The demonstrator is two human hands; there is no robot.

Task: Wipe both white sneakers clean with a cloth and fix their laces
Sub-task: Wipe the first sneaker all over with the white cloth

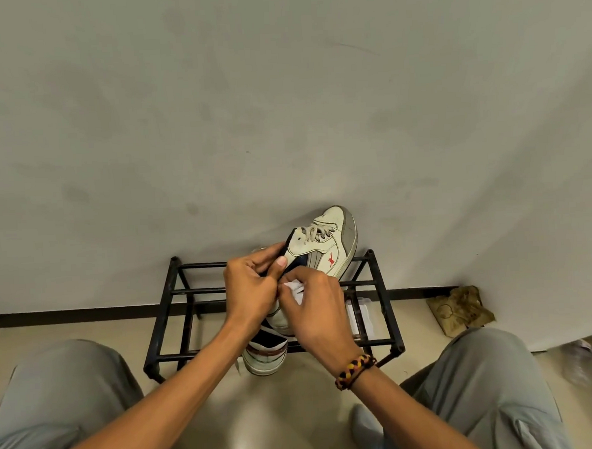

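Two hands meet over a black metal shoe rack (380,281) that stands against a pale wall (281,105). Left hand (251,288): fingers curled around the heel and collar of a white sneaker (326,246), thumb laid along the collar edge. Held sneaker is raised above the rack's top bars, toe pointing up and away toward the wall, grey toe cap and red side mark facing the camera, its laces (317,232) threaded loosely across the tongue.

Right hand (318,312): fingers bent, pinching a small white cloth (296,289) against the sneaker's side near the heel, just beside the left thumb. A braided wristband (353,370) in black, red and yellow sits on the right wrist.

Second sneaker (265,354) lies lower, under the hands, at the rack's front edge; only its heel end with dark lining and striped sole rim shows, the rest hidden by the forearms. Whether it rests on a rack bar or on the floor cannot be told.

White items (359,315) sit inside the rack at its right; kind unclear. A brownish crumpled object (460,310) lies on the floor (280,414) by the wall, right of the rack. Grey trouser knees (60,391) frame both lower corners.
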